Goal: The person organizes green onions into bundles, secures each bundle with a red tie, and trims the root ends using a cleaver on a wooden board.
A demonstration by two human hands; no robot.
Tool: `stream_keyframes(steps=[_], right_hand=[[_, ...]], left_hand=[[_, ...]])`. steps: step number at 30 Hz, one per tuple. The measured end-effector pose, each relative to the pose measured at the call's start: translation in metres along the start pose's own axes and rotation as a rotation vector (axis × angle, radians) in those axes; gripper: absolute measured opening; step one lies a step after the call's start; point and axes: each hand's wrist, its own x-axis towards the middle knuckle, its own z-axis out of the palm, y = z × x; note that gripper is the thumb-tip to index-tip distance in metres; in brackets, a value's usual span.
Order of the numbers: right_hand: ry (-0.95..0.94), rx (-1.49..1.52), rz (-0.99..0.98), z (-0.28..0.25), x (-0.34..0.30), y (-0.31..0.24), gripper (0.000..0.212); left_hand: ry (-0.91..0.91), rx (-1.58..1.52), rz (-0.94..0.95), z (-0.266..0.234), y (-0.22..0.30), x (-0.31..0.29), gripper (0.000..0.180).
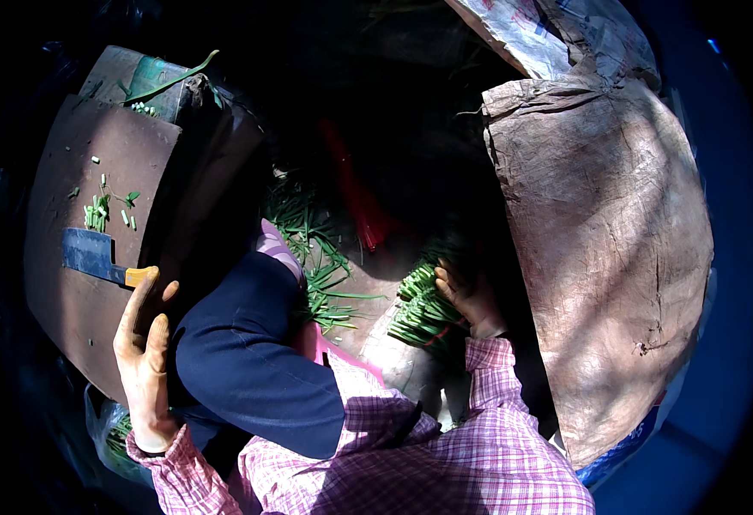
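My left hand (148, 365) is open, thumb and fingers apart. One fingertip meets or overlaps the yellow handle end of a cleaver (93, 254), whose dark blade lies flat on a brown board (59, 300). Beside the blade are short cut pieces of green stalk (96, 212). On the right, my right hand (472, 302) rests against a thick bundle of green stalks (419, 311), its fingers curled over the far side. A red band crosses the bundle near its lower end. Shadow hides part of this hand.
Loose green stalks and leaves (329, 300) lie on the ground between my legs, near a pink shoe (278, 245). Farther off is a red plastic strip (372, 227). A large brown sheet-covered stack (604, 249) stands at right. A clear bag (114, 438) holds greens at lower left.
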Motion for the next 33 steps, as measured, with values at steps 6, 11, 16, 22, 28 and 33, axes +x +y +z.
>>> stream_keyframes(steps=[6,11,16,22,28,33], right_hand=[[-0.808,0.288,0.088,0.178,-0.071,0.014,0.079],[-1.272,0.137,0.235,0.286,-0.136,0.046,0.090],[-1.393,-0.142,0.285,0.329,-0.178,0.086,0.096],[-1.344,-0.360,0.306,0.360,-0.224,0.126,0.097],[-1.382,-0.454,0.343,0.364,-0.250,0.167,0.099],[-1.453,-0.633,0.270,0.374,-0.251,0.180,0.088]], left_hand=[[-0.009,-0.363,0.138,0.009,0.029,-0.015,0.064],[-0.206,-0.628,0.124,0.020,0.039,-0.036,0.086],[-0.160,-1.103,0.123,0.008,0.011,-0.053,0.066],[-0.074,-1.050,0.090,-0.012,-0.003,-0.091,0.065],[-0.148,-1.466,0.244,-0.057,-0.037,-0.097,0.057],[-0.130,-1.527,0.053,-0.065,-0.050,-0.117,0.045]])
